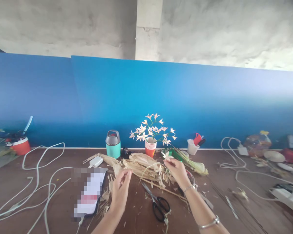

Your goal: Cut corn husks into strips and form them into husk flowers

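- White flower [168, 156] is pinched in right hand [177, 169], probably to avoid crushing.
- Left hand [121, 187] is half curled; hold cannot be told.
- Scissors [155, 199] are laid between them, likely for reach.

1. The single flower [168, 156] in the right hand [177, 166]: creamy white.
2. Flower bunch [150, 130]: pale cream petals with a peach tinge, green stems.
3. Stacked cups [150, 151]: red-orange with a little yellow, banded by white rims.
4. Dried husks [141, 161]: straw-beige and tan.
5. Stalk bundle [194, 164]: green, fading to yellowish white.
6. Scissors [154, 199]: black handles, grey blades.
7. Jar [113, 150]: turquoise, its lid grey with a red spot.
8. Adapter [96, 162]: white.
9. Bucket [21, 148]: orange-red, white-rimmed.
10. Bracelet [208, 224]: silver.
11. Table [180, 222]: dark brown.
12. Partition [119, 94]: bright blue, darker low down, violet-tinged towards both sides.
13. Wall [75, 26]: mottled grey.
14. Pillar [148, 35]: off-white.
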Demonstrator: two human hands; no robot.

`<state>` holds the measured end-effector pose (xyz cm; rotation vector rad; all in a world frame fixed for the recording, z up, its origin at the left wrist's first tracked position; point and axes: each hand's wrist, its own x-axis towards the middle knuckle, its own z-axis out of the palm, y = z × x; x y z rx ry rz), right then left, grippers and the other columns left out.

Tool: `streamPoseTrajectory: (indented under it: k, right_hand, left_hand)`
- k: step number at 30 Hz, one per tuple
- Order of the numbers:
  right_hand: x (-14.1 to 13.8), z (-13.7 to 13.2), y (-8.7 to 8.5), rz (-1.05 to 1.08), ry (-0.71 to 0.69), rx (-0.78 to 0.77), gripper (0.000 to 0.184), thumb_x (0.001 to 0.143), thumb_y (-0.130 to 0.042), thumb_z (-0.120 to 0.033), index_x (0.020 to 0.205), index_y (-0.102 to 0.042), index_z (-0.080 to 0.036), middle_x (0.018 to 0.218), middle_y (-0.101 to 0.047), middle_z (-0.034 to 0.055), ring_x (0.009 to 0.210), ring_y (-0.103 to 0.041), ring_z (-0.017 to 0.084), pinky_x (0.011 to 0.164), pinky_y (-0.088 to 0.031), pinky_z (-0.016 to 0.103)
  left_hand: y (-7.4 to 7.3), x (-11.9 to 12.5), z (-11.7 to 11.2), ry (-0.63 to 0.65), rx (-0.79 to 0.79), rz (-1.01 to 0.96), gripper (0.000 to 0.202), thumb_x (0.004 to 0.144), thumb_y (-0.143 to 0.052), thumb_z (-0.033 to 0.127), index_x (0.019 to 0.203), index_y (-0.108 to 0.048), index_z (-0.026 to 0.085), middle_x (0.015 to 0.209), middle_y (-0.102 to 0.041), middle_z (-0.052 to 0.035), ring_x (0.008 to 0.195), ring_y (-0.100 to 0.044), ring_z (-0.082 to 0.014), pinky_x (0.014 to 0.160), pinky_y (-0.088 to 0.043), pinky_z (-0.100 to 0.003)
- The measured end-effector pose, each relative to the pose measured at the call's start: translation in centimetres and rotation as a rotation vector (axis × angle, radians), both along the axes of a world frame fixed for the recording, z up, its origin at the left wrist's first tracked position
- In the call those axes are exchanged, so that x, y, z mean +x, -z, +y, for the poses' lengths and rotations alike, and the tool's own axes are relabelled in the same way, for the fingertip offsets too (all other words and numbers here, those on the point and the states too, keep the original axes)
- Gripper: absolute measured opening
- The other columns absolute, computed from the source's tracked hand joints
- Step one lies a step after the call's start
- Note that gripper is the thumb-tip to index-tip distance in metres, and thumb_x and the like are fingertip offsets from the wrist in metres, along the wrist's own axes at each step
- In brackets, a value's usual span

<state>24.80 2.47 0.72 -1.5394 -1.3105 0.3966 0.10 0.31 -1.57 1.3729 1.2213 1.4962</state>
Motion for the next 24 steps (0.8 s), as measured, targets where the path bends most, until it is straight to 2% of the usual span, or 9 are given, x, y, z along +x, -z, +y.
streamPoseTrajectory:
  k: [5,10,13,15,17,20,22,24]
  right_hand:
    - [-0.9,0.4,1.8,-0.163,0.019,-0.051,0.023,0.069,-0.053,-0.034,0.068,-0.070,-0.019,0.077,-0.073,0.0086,0.075,-0.065,0.025,0.067,-0.045,0.029]
    - [-0.8,1.3,2.5,-0.285,-0.013,-0.085,0.016,0.065,-0.054,-0.023,0.066,-0.070,-0.020,0.076,-0.072,0.0062,0.078,-0.063,0.023,0.073,-0.044,0.029]
    - [-0.4,1.4,2.8,-0.309,-0.034,-0.102,0.022,0.065,-0.051,-0.016,0.071,-0.071,-0.020,0.077,-0.072,0.0050,0.076,-0.063,0.022,0.072,-0.045,0.029]
    - [-0.2,1.3,2.5,-0.306,-0.009,-0.101,0.027,0.066,-0.047,-0.012,0.076,-0.071,-0.018,0.081,-0.072,0.0076,0.078,-0.063,0.023,0.073,-0.045,0.032]
    - [-0.6,0.8,1.2,-0.298,0.046,-0.081,0.032,0.067,-0.044,-0.010,0.084,-0.070,-0.015,0.088,-0.071,0.0116,0.085,-0.062,0.025,0.078,-0.044,0.036]
    - [-2.9,-1.5,-3.2,-0.234,0.085,0.017,0.030,0.074,-0.042,-0.016,0.093,-0.065,-0.014,0.099,-0.067,0.0128,0.090,-0.060,0.023,0.081,-0.045,0.035]
    - [-5.1,-4.3,-6.3,-0.009,-0.070,0.183,0.021,0.078,-0.050,-0.027,0.091,-0.063,-0.018,0.096,-0.067,0.0104,0.086,-0.060,0.022,0.076,-0.047,0.034]
    - [-6.8,-7.8,-7.9,0.134,-0.345,0.247,0.017,0.083,-0.051,-0.034,0.089,-0.062,-0.023,0.092,-0.066,0.0073,0.081,-0.060,0.021,0.069,-0.049,0.032]
  left_hand:
    - [0.2,0.5,0.1,0.077,0.027,0.148,0.010,0.066,-0.062,0.026,0.072,-0.068,0.019,0.077,-0.069,-0.0038,0.073,-0.063,-0.0207,0.071,-0.050,-0.032]
    - [0.6,0.9,-0.1,0.180,-0.108,0.166,0.013,0.065,-0.064,0.025,0.074,-0.069,0.018,0.072,-0.070,-0.0041,0.070,-0.064,-0.0207,0.068,-0.051,-0.031]
    - [1.1,1.1,-0.1,0.203,-0.112,0.138,0.014,0.064,-0.063,0.021,0.076,-0.069,0.017,0.073,-0.071,-0.0049,0.071,-0.065,-0.0206,0.066,-0.051,-0.030]
    - [1.3,1.2,-0.1,0.212,-0.113,0.115,0.015,0.063,-0.063,0.018,0.077,-0.069,0.017,0.072,-0.071,-0.0050,0.069,-0.065,-0.0202,0.065,-0.051,-0.029]
    - [1.5,1.3,0.0,0.215,-0.115,0.104,0.016,0.062,-0.062,0.017,0.076,-0.070,0.017,0.071,-0.071,-0.0048,0.068,-0.065,-0.0201,0.064,-0.051,-0.029]
    - [1.4,1.3,0.1,0.203,-0.130,0.105,0.016,0.061,-0.061,0.017,0.075,-0.070,0.016,0.070,-0.071,-0.0056,0.068,-0.066,-0.0213,0.065,-0.052,-0.031]
    - [1.2,1.1,0.2,0.193,-0.146,0.111,0.017,0.062,-0.061,0.019,0.076,-0.070,0.016,0.071,-0.071,-0.0065,0.071,-0.066,-0.0227,0.067,-0.052,-0.033]
    - [1.0,0.9,0.2,0.191,-0.151,0.098,0.018,0.064,-0.061,0.021,0.078,-0.070,0.016,0.074,-0.072,-0.0073,0.073,-0.066,-0.0241,0.067,-0.052,-0.034]
